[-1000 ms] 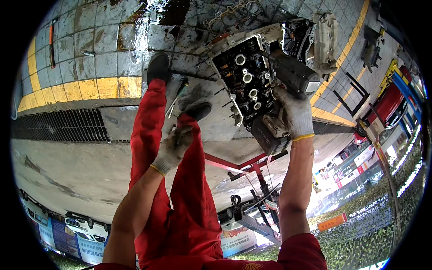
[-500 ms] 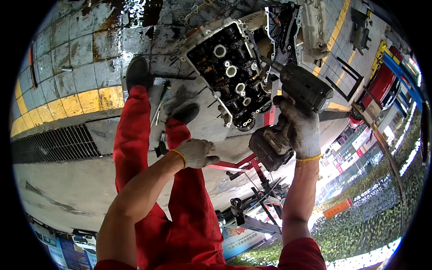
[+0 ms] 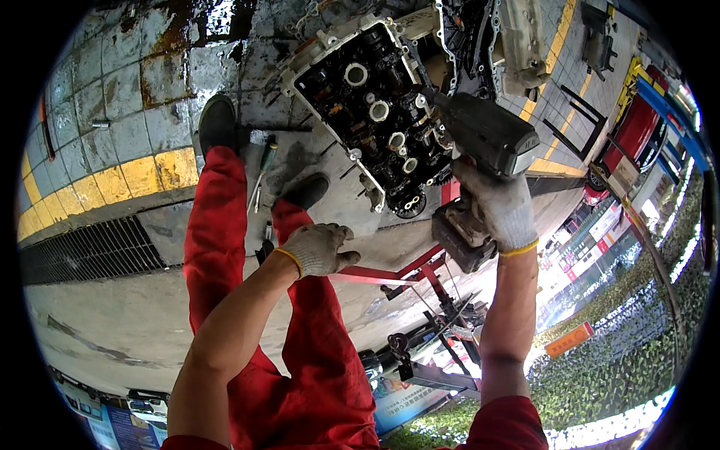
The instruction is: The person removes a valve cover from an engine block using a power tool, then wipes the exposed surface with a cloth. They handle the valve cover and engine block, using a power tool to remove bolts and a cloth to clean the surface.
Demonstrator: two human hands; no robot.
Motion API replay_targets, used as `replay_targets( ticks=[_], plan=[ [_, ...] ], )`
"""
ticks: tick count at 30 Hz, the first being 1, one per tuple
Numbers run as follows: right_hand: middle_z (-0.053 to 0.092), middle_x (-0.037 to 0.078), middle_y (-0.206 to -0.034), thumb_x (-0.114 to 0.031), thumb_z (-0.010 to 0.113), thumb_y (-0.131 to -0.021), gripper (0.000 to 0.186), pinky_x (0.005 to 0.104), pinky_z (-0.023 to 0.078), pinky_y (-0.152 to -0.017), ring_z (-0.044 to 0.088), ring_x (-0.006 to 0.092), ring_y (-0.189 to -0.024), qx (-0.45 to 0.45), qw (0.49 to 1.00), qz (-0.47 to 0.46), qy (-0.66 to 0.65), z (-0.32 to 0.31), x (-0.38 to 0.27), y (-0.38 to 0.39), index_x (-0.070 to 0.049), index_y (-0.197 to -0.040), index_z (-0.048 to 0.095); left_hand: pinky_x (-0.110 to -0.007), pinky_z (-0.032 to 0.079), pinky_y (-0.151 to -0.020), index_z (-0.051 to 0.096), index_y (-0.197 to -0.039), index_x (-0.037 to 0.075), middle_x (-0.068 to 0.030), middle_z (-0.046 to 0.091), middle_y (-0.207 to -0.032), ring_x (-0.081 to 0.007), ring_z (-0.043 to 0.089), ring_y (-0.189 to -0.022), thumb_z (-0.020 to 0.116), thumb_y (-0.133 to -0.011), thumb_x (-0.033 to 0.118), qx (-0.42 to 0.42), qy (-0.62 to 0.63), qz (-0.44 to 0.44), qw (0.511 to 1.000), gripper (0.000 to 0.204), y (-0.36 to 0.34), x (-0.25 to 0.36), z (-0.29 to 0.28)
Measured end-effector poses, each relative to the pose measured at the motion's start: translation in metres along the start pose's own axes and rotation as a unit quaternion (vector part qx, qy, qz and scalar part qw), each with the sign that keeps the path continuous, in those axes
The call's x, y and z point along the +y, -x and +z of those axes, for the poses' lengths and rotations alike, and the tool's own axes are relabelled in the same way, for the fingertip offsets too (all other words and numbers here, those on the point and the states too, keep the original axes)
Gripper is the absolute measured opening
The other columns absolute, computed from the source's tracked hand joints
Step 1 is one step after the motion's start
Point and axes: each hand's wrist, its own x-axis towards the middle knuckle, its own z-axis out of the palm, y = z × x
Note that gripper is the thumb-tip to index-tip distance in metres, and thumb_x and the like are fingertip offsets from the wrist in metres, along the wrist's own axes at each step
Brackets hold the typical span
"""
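Note:
A black cordless impact wrench (image 3: 491,139) is gripped in my gloved right hand (image 3: 499,206), its battery (image 3: 466,238) pointing down toward me. The wrench's nose reaches over the right side of a dark, oily engine (image 3: 375,112). Round pale-rimmed openings run down the engine's middle; whether the tip touches a bolt is hidden. My left hand (image 3: 319,249), in a grey-white glove with a yellow cuff, hovers above my knee. Its fingers are loosely bent, the thumb apart, and nothing is in it.
Red stand legs (image 3: 375,276) extend below the engine. Beside my shoes lies a screwdriver (image 3: 267,157) on the floor. A floor grate (image 3: 90,251) and yellow line (image 3: 120,182) are at left. Metal covers (image 3: 521,45) sit behind the engine. Far right is a red car (image 3: 634,142).
The wrench's nose has swung left and toward me over the engine, and its battery has shifted right. My left hand has moved slightly left and away from me.

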Motion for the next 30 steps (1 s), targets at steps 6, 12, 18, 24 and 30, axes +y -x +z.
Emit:
replay_targets(
  ticks=[6,12,18,24,30],
  plan=[
    [0.072,0.003,-0.09,-0.012,0.081,-0.087,0.032,0.029,0.051,-0.062,0.064,0.0112,-0.07,-0.044,0.997,0.052,-0.033,-0.009,-0.011,-0.008,-0.002,-0.117,0.074,-0.049,0.048,-0.111,0.056,-0.148,0.01,-0.0159,0.065,-0.143,-0.0352,0.062,-0.133,0.058,-0.1,0.064,-0.023,-0.003,0.003,1.0,0.073,0.0,-0.003,0.003],
    [0.074,0.008,-0.098,-0.009,0.077,-0.09,0.035,0.026,0.049,-0.056,0.062,0.0104,-0.066,-0.116,0.966,0.081,-0.216,-0.035,-0.009,-0.032,-0.002,-0.124,0.07,-0.049,0.048,-0.111,0.056,-0.147,0.01,-0.0171,0.064,-0.143,-0.036,0.061,-0.133,0.059,-0.1,0.064,-0.018,-0.023,-0.002,1.0,0.072,0.003,0.001,0.001],
    [0.069,0.004,-0.087,-0.012,0.081,-0.086,0.032,0.0289,0.046,-0.052,0.057,0.0097,-0.061,-0.095,0.993,0.049,-0.052,-0.041,-0.011,-0.036,-0.005,-0.116,0.071,-0.049,0.05,-0.11,0.057,-0.145,0.009,-0.0154,0.067,-0.14,-0.0338,0.064,-0.129,0.059,-0.1,0.063,-0.003,-0.012,0.009,1.0,0.071,-0.003,-0.006,0.008],
    [0.069,0.001,-0.083,-0.015,0.085,-0.083,0.032,0.0288,0.048,-0.06,0.06,0.0105,-0.067,-0.089,0.99,0.019,0.11,-0.052,-0.022,-0.043,-0.004,-0.111,0.076,-0.05,0.048,-0.112,0.057,-0.146,0.011,-0.0154,0.065,-0.143,-0.0346,0.062,-0.131,0.061,-0.1,0.062,-0.004,-0.024,-0.003,1.0,0.069,-0.002,-0.001,0.006],
    [0.07,0.002,-0.086,-0.015,0.085,-0.083,0.033,0.0287,0.05,-0.064,0.061,0.0103,-0.072,-0.121,0.984,0.053,0.115,-0.059,-0.025,-0.056,-0.004,-0.113,0.077,-0.051,0.048,-0.111,0.056,-0.146,0.012,-0.0157,0.066,-0.141,-0.0352,0.063,-0.131,0.06,-0.099,0.063,0.008,-0.018,0.003,1.0,0.069,-0.001,-0.001,0.004]
  ],
)
